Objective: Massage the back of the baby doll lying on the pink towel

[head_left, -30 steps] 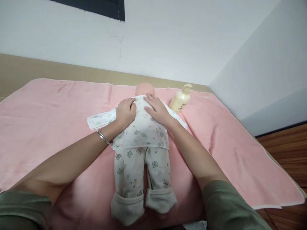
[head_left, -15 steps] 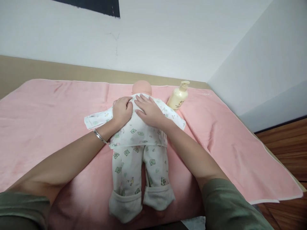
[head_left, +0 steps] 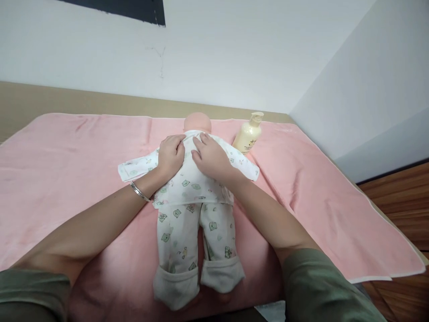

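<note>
A baby doll lies face down, its bare head at the far end, dressed in a white patterned top and trousers with turned-up cuffs. My left hand is closed over the doll's left upper back and shoulder, fingers together and curled; a silver bangle is on that wrist. On the right side of the upper back lies my right hand, its fingers slightly bent and apart, fingertips close to the collar. Both sleeves of the top stretch out sideways, and the fingertips' undersides are hidden.
A pale yellow pump bottle stands just beyond the doll's right sleeve. Beneath everything spreads a pink cloth on a tan surface. A white wall rises behind, and brown wood shows at the right.
My right hand's fingers have drawn in and bent more, the hand shifting slightly to the right on the doll's back. My left hand stays nearly in place.
</note>
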Tool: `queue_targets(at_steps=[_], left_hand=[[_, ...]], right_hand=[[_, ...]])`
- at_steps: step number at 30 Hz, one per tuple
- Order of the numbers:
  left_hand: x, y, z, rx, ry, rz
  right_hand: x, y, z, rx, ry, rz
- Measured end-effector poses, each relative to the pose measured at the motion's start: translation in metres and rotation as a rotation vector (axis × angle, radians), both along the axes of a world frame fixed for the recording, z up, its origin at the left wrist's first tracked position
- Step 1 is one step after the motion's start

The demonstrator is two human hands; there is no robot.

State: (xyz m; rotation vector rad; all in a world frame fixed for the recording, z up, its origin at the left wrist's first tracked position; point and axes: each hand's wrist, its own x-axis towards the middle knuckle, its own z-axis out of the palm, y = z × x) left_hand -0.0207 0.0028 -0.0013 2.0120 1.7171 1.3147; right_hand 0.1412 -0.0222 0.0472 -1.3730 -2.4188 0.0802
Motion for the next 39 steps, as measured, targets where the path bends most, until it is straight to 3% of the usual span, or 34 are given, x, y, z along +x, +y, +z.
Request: queue_targets(at_steps=[4, 7, 12, 18, 22, 28, 34, 39], left_hand=[[0.006, -0.008, 0.008, -0.005, -0.009, -0.022], [0.019, -0.023, 0.012, 0.007, 0.022, -0.05], [0.035, -0.04, 0.009, -0.004, 0.06, -0.101], [0.023, -0.018, 0.013, -0.114, -0.009, -0.059], [0.022, -0.017, 0.021, -0.142, 0.11, -0.048], [0.039, -0.045, 0.017, -0.062, 0.277, -0.101], [0.03, -0.028, 0.021, -0.215, 0.16, -0.112], [0.021, -0.013, 0.022, -0.158, 0.141, -0.044]], right_hand=[[0.019, 0.03, -0.004, -0.088, 0.128, -0.084], [0.024, 0.036, -0.005, -0.119, 0.136, -0.154], [0.017, 0.02, 0.005, -0.103, 0.016, -0.186], [-0.003, -0.017, 0.018, -0.019, -0.183, -0.28], [-0.004, -0.009, 0.011, -0.011, -0.102, -0.215], [0.014, 0.032, -0.006, -0.052, 0.098, -0.108], [0.0, 0.003, -0.005, 0.038, -0.038, -0.139], [-0.006, -0.008, -0.006, 0.06, -0.026, -0.099]])
